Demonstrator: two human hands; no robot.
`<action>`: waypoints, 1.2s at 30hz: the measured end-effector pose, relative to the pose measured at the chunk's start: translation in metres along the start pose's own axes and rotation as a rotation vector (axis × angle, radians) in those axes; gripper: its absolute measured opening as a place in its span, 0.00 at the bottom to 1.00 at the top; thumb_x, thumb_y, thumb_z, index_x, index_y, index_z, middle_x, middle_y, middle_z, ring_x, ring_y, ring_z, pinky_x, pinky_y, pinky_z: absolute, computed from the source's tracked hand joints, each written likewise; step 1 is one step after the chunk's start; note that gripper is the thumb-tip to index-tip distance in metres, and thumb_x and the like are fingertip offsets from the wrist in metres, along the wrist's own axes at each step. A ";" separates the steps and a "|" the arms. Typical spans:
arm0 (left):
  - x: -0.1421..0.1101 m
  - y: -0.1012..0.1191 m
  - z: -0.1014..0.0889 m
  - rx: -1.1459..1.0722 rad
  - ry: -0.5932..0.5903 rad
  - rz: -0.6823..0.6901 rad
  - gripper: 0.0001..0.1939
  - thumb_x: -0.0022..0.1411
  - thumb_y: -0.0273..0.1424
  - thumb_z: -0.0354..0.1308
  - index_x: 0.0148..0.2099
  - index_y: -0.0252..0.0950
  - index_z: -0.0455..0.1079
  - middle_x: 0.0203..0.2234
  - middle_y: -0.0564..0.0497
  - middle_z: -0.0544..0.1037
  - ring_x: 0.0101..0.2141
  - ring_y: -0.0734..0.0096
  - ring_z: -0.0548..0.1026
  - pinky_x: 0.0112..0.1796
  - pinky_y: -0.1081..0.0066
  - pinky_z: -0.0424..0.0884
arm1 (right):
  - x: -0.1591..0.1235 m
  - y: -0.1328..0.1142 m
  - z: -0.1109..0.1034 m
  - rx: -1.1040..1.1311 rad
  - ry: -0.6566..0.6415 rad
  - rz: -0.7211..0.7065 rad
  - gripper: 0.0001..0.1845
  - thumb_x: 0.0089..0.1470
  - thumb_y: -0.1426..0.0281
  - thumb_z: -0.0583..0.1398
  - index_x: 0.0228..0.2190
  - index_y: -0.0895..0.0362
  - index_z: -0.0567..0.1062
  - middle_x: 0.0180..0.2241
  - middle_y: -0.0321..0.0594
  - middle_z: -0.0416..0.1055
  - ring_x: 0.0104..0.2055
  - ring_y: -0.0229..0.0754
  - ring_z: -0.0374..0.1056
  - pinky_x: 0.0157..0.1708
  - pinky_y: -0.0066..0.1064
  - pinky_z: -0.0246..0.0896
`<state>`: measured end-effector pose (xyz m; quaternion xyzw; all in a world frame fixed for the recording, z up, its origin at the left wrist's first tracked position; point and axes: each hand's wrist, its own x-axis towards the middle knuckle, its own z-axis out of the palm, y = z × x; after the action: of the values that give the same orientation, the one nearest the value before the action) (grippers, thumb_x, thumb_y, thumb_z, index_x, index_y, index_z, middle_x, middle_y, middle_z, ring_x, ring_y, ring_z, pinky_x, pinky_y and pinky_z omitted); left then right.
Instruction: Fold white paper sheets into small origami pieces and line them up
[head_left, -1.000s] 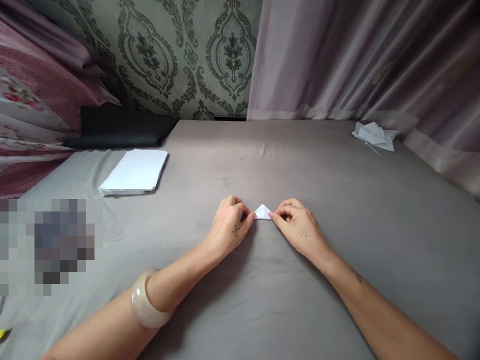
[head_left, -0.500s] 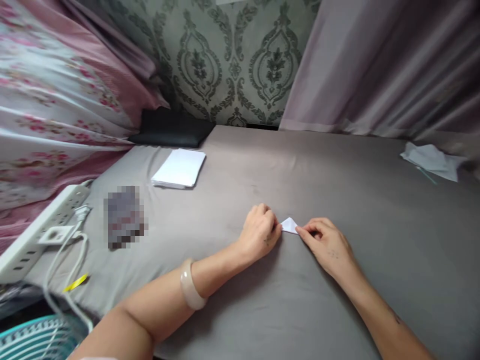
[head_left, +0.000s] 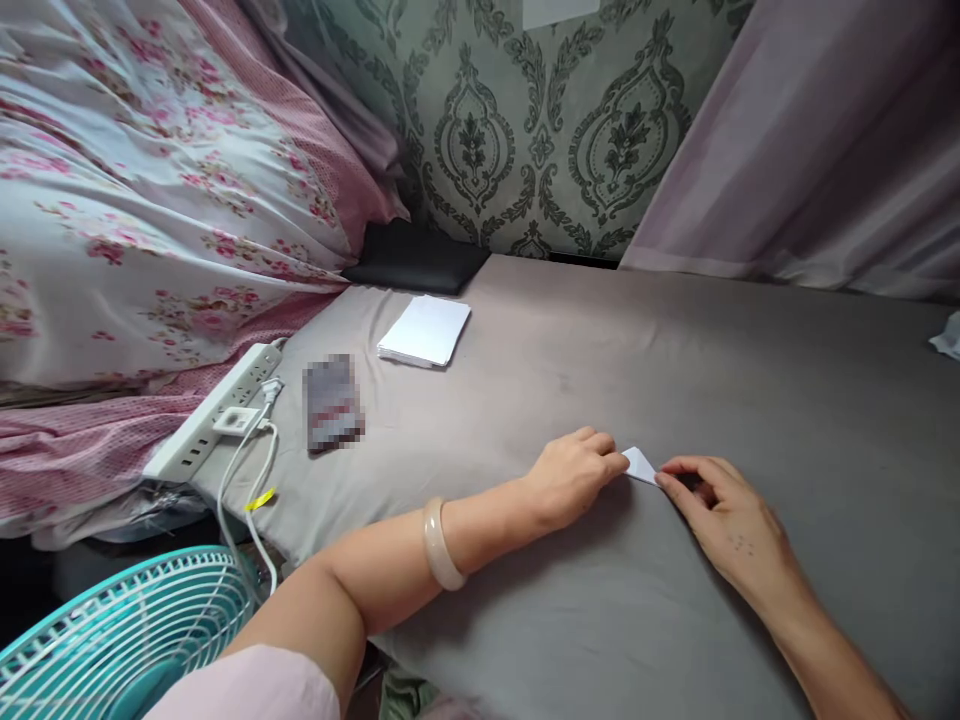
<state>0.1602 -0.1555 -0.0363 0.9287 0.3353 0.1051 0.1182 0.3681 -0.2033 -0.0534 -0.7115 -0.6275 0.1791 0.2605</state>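
A small piece of folded white paper [head_left: 639, 466], roughly triangular, shows between my two hands just over the grey sheet [head_left: 600, 620]. My left hand [head_left: 576, 475], with a pale bangle [head_left: 442, 545] on its forearm, has its fingers closed at the paper's left end. At the right corner, my right hand [head_left: 735, 520] pinches the paper between thumb and forefinger. Parts of the paper are hidden under the fingers of both hands. A stack of white paper sheets [head_left: 427, 332] lies farther back on the left.
A blurred-out dark object [head_left: 332, 402] lies left of my hands. Beyond it are a white power strip [head_left: 214, 415] with plugged-in cables and a teal fan [head_left: 135, 640]. A black flat item [head_left: 420, 258] rests by the wall. Crumpled white material [head_left: 948, 335] sits at the right edge.
The view has turned left, so everything appears shifted right and more of the fan shows. Both hands still hold the folded paper, which now appears slightly more tilted.
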 end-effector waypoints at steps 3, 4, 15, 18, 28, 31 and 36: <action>-0.001 0.002 -0.003 0.131 -0.057 0.075 0.10 0.68 0.27 0.46 0.42 0.34 0.69 0.36 0.48 0.72 0.36 0.66 0.67 0.33 0.71 0.68 | -0.006 -0.003 0.002 -0.034 0.024 -0.149 0.14 0.58 0.57 0.54 0.36 0.50 0.75 0.41 0.37 0.72 0.33 0.39 0.69 0.33 0.30 0.62; -0.001 0.002 -0.003 0.160 -0.066 0.100 0.11 0.68 0.27 0.46 0.41 0.33 0.69 0.36 0.47 0.72 0.36 0.66 0.67 0.34 0.70 0.68 | -0.009 -0.004 0.002 -0.072 0.029 -0.191 0.14 0.59 0.58 0.52 0.38 0.50 0.75 0.42 0.37 0.72 0.34 0.39 0.70 0.33 0.30 0.63; -0.017 0.002 0.006 0.233 -0.022 0.136 0.12 0.67 0.24 0.46 0.40 0.29 0.70 0.38 0.41 0.70 0.39 0.64 0.67 0.36 0.70 0.71 | -0.028 -0.021 0.000 -0.634 0.064 -0.497 0.24 0.56 0.79 0.49 0.50 0.54 0.72 0.46 0.40 0.72 0.36 0.42 0.71 0.25 0.32 0.64; -0.017 0.006 0.004 0.237 -0.040 0.133 0.12 0.66 0.23 0.46 0.38 0.29 0.71 0.38 0.40 0.70 0.39 0.63 0.67 0.36 0.69 0.71 | -0.030 -0.025 0.001 -0.693 0.053 -0.508 0.24 0.55 0.80 0.50 0.50 0.56 0.72 0.47 0.41 0.72 0.36 0.43 0.70 0.25 0.33 0.64; -0.014 0.012 0.000 0.201 -0.064 0.104 0.11 0.64 0.23 0.48 0.37 0.29 0.72 0.37 0.39 0.70 0.38 0.61 0.67 0.34 0.68 0.70 | -0.035 -0.032 0.001 -0.697 0.068 -0.526 0.23 0.62 0.68 0.50 0.57 0.55 0.65 0.44 0.43 0.74 0.33 0.43 0.68 0.30 0.37 0.65; -0.013 0.013 -0.002 0.160 -0.072 0.098 0.09 0.62 0.24 0.50 0.36 0.29 0.72 0.37 0.40 0.70 0.39 0.60 0.68 0.34 0.67 0.70 | -0.034 -0.032 0.004 -0.711 0.056 -0.536 0.23 0.63 0.60 0.49 0.55 0.55 0.70 0.45 0.46 0.73 0.34 0.46 0.68 0.31 0.39 0.65; 0.002 0.018 -0.016 0.062 -0.127 -0.078 0.09 0.60 0.30 0.52 0.33 0.32 0.72 0.33 0.42 0.70 0.36 0.61 0.70 0.31 0.67 0.71 | -0.031 -0.028 0.006 -0.708 0.038 -0.554 0.24 0.63 0.59 0.47 0.53 0.55 0.72 0.42 0.46 0.73 0.34 0.45 0.69 0.27 0.37 0.64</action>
<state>0.1679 -0.1654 -0.0154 0.9230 0.3662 0.0307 0.1145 0.3370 -0.2312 -0.0438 -0.5652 -0.8120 -0.1362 0.0506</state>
